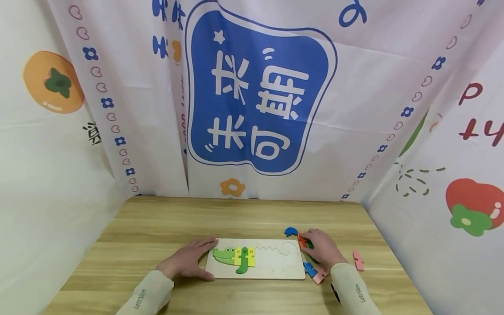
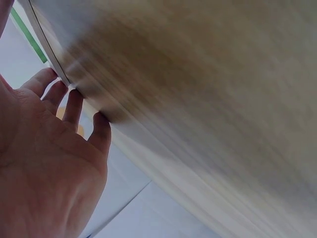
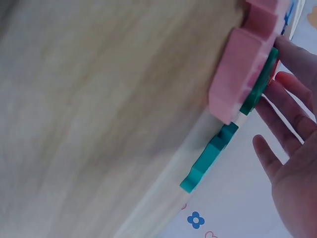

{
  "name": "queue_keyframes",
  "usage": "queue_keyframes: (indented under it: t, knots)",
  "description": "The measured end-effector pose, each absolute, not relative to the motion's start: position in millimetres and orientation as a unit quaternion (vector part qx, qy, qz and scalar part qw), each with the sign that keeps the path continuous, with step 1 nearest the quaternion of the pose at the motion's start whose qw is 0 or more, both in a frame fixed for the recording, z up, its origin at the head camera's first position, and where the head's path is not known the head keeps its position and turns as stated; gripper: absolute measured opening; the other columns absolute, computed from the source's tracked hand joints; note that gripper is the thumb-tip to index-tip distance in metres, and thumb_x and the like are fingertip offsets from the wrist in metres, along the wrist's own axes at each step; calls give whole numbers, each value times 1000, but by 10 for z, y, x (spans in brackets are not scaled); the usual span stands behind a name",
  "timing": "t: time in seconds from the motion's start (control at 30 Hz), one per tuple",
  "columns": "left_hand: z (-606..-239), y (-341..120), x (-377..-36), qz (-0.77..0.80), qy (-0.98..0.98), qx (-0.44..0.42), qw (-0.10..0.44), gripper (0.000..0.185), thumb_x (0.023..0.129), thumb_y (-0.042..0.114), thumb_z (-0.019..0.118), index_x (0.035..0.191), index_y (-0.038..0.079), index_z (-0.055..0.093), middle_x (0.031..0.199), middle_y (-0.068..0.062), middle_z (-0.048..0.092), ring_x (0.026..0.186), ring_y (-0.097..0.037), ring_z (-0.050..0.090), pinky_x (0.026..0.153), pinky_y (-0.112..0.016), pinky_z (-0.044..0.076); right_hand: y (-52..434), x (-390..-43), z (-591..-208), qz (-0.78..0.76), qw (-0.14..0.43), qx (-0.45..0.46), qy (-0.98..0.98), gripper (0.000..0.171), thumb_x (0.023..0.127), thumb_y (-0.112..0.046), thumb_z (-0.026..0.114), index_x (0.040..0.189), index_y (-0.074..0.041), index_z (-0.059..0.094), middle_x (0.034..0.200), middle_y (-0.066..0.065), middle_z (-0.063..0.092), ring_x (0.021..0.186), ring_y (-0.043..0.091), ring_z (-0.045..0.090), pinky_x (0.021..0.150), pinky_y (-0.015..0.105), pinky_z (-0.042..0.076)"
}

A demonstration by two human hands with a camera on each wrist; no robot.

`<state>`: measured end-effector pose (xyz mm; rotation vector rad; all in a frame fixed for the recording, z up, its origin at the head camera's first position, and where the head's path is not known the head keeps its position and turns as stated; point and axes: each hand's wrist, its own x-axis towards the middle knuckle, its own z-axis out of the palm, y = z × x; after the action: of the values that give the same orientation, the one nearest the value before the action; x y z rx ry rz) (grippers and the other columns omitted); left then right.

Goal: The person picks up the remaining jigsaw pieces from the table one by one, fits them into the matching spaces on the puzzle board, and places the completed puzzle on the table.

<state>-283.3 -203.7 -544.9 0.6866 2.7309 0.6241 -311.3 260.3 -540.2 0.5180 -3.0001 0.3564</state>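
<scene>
A pale wooden puzzle board (image 1: 275, 264) lies on the table, with a green crocodile head (image 1: 223, 255) and yellow and green body pieces (image 1: 244, 259) set in its left half. My left hand (image 1: 193, 260) lies flat on the table, fingers straight, touching the board's left edge. My right hand (image 1: 320, 248) rests just right of the board, its fingers straight. They touch an orange piece (image 1: 301, 239) and a dark green piece (image 1: 309, 245). In the right wrist view the fingers (image 3: 297, 99) reach toward the dark green piece (image 3: 260, 84), beside a pink piece (image 3: 242, 64).
Loose pieces lie around the right hand: blue (image 1: 291, 231) behind it, blue (image 1: 309, 269) and pink (image 1: 320, 275) in front, another pink (image 1: 358, 260) further right. A teal piece (image 3: 208, 158) shows in the right wrist view. Printed cloth walls enclose the wooden table (image 1: 157, 227).
</scene>
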Motion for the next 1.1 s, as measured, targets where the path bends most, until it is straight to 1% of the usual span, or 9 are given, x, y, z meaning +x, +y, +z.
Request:
queue_keyframes:
  t: [0.1, 0.23, 0.4, 0.47, 0.63, 0.73, 0.83, 0.97, 1.1]
  knots:
    - [-5449, -2033, -2824, 216, 939, 234, 130, 109, 75, 67, 83, 161, 19, 38, 169, -6, 33, 153, -42, 33, 116, -68, 34, 2609, -3119, -5433, 103, 54, 178, -977, 47, 88, -29, 85, 128, -10, 73, 116, 9, 72, 108, 30, 67, 99, 51, 54]
    - [-5454, -2031, -2813, 219, 938, 231, 134, 108, 75, 67, 83, 162, 20, 38, 170, -5, 32, 153, -42, 32, 116, -69, 33, 2627, -3117, -5458, 108, 58, 174, -977, 45, 88, -30, 85, 127, -11, 74, 114, 7, 72, 106, 28, 67, 99, 51, 54]
    - [-5445, -2030, -2815, 218, 938, 232, 136, 108, 76, 67, 82, 162, 20, 38, 170, -5, 31, 153, -42, 31, 116, -70, 32, 2629, -3127, -5433, 148, 55, 145, -977, 49, 89, -30, 83, 133, -12, 71, 104, 0, 67, 92, 16, 62, 88, 44, 57]
    - [-5435, -2030, -2818, 218, 938, 234, 136, 108, 76, 67, 82, 162, 18, 38, 170, -6, 31, 153, -43, 32, 116, -69, 32, 2617, -3126, -5407, 170, 58, 132, -975, 53, 90, -30, 83, 137, -12, 68, 104, -1, 65, 90, 13, 60, 86, 41, 57]
    - [-5410, -2032, -2812, 217, 937, 239, 133, 108, 76, 65, 83, 162, 17, 37, 170, -8, 32, 153, -44, 32, 116, -70, 33, 2563, -3078, -5344, 227, 76, 131, -962, 58, 90, -27, 83, 142, -14, 63, 112, -1, 66, 95, 12, 64, 89, 41, 59]
    - [-5414, -2037, -2807, 217, 937, 239, 132, 108, 76, 64, 83, 162, 17, 37, 170, -7, 31, 153, -43, 31, 116, -70, 33, 2526, -3048, -5324, 269, 85, 146, -948, 51, 91, -24, 82, 139, -14, 66, 111, -3, 66, 94, 10, 65, 87, 37, 60]
    - [-5422, -2040, -2805, 217, 937, 238, 131, 108, 76, 65, 83, 162, 17, 37, 170, -7, 31, 153, -42, 31, 116, -69, 33, 2502, -3041, -5317, 329, 80, 145, -930, 39, 94, -23, 78, 132, -15, 71, 111, -4, 65, 94, 9, 66, 85, 30, 60]
    - [-5440, -2042, -2808, 215, 938, 241, 129, 108, 77, 66, 82, 162, 18, 36, 170, -6, 31, 153, -42, 31, 116, -69, 34, 2503, -3042, -5306, 427, 62, 128, -893, 29, 97, -22, 74, 125, -16, 76, 113, 2, 65, 98, 12, 67, 84, 21, 58]
    - [-5461, -2045, -2816, 215, 937, 242, 129, 109, 77, 68, 81, 163, 18, 36, 170, -6, 31, 153, -42, 31, 115, -69, 34, 2522, -3044, -5300, 488, 39, 117, -864, 24, 97, -23, 74, 120, -17, 78, 116, 6, 67, 101, 14, 66, 85, 20, 58]
